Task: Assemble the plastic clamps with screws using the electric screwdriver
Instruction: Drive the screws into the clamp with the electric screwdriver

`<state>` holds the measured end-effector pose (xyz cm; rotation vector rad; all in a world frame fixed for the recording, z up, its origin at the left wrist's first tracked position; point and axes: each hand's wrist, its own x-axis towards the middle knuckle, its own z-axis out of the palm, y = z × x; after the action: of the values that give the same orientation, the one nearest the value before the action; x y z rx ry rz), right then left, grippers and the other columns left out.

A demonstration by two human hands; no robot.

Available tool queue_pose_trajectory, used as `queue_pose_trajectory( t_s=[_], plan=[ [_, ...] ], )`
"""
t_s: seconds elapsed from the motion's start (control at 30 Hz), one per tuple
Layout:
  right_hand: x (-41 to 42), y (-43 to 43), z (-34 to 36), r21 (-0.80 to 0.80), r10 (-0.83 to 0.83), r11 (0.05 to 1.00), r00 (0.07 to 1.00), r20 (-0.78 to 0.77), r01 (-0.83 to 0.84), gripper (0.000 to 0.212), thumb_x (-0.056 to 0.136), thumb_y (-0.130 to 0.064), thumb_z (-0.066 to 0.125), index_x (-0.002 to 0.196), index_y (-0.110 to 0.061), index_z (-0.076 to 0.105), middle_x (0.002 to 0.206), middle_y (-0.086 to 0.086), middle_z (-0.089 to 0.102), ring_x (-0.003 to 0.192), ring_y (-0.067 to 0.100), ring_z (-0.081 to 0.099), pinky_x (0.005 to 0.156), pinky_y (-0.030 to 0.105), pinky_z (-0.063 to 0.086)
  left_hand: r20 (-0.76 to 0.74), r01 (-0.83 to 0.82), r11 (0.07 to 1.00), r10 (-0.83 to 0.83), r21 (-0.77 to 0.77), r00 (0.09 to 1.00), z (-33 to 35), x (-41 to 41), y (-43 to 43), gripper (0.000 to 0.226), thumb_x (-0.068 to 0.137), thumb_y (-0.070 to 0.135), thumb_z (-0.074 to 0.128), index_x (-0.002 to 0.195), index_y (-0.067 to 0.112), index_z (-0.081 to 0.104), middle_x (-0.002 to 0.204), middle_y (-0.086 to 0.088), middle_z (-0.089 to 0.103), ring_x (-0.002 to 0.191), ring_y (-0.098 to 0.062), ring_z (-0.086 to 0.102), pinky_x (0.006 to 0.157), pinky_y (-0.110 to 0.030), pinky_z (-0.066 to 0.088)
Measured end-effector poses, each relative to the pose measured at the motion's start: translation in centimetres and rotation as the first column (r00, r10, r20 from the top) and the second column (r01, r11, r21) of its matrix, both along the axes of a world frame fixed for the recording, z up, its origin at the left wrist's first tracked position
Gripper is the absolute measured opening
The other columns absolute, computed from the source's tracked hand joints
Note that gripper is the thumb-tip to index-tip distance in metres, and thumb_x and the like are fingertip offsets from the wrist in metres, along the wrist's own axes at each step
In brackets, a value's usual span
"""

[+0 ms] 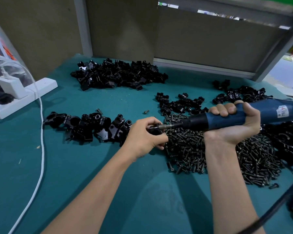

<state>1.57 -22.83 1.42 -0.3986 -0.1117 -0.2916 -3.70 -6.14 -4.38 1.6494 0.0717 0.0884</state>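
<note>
Left hand (146, 137): my forearm comes in from the lower left, wrist bent, fingers and thumb curled tight round one black clamp (155, 130), held just over the mat (91, 166).
Right hand (235, 127): closed in a full fist round the screwdriver (211, 122), fingers wrapped over the top of the barrel and the heel of my palm beneath it.
Screwdriver: nearly level, pointing left; its bit (167, 126) meets the clamp in my left hand.
Clamp: between my two hands, at the left edge of the screws (189, 149).
Screws: a broad dark heap under my right wrist, spreading right.
Sticker (282, 112): white, on the blue barrel, with a red mark; I cannot read the print.
Other clamps: a row (90, 127) just left of my left hand, a pile (118, 75) at the far side, more (181, 103) beyond the screwdriver.
Power strip (24, 93): white, at the left edge, a white cable (41, 132) trailing toward me.
</note>
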Motion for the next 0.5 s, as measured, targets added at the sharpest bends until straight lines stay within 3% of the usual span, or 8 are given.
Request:
queue_pose_trajectory(
  t_s=[0.2,0.3,0.4,0.5],
  plan=[
    [-0.1,0.0,-0.2,-0.003,0.000,1.000,1.000,-0.024,0.000,0.009,0.069,-0.022,0.052,0.075,-0.014,0.052,0.054,-0.005,0.042,0.045,0.011,0.038,0.048,0.021,0.034,-0.023,0.034,0.999,-0.034,-0.003,0.999,-0.2,0.2,0.3,0.022,0.075,0.001,0.077,0.078,0.021,0.068,0.073,-0.007,0.073,0.064,-0.028,0.073,0.068,-0.053,0.061],
    [0.0,-0.3,-0.1,0.004,0.027,1.000,1.000,-0.012,-0.027,0.010,0.070,-0.022,0.052,0.076,-0.014,0.052,0.054,-0.006,0.043,0.045,0.011,0.039,0.048,0.022,0.035,-0.085,0.145,0.982,-0.155,-0.121,0.984,0.3,0.3,1.0,0.022,0.074,0.004,0.084,0.086,0.014,0.068,0.078,-0.004,0.071,0.072,-0.023,0.073,0.074,-0.044,0.062],
    [-0.1,-0.7,-0.2,0.001,0.031,1.000,0.999,-0.011,-0.031,0.010,0.070,-0.022,0.051,0.076,-0.014,0.049,0.053,-0.006,0.042,0.044,0.010,0.039,0.047,0.021,0.036,-0.146,0.302,0.915,-0.348,-0.269,0.926,0.6,0.1,1.8,0.030,0.079,0.003,0.076,0.106,0.007,0.063,0.102,-0.013,0.061,0.086,-0.020,0.072,0.080,-0.031,0.060],
    [-0.3,-0.9,-0.2,-0.016,0.062,0.998,0.998,0.023,-0.062,0.011,0.071,-0.023,0.049,0.077,-0.014,0.049,0.053,-0.007,0.041,0.043,0.010,0.038,0.046,0.021,0.035,-0.155,0.360,0.879,-0.421,-0.312,0.894,0.8,-0.2,2.3,0.035,0.085,-0.008,0.067,0.117,0.003,0.058,0.115,-0.018,0.054,0.093,-0.021,0.071,0.084,-0.031,0.059]
  ],
)
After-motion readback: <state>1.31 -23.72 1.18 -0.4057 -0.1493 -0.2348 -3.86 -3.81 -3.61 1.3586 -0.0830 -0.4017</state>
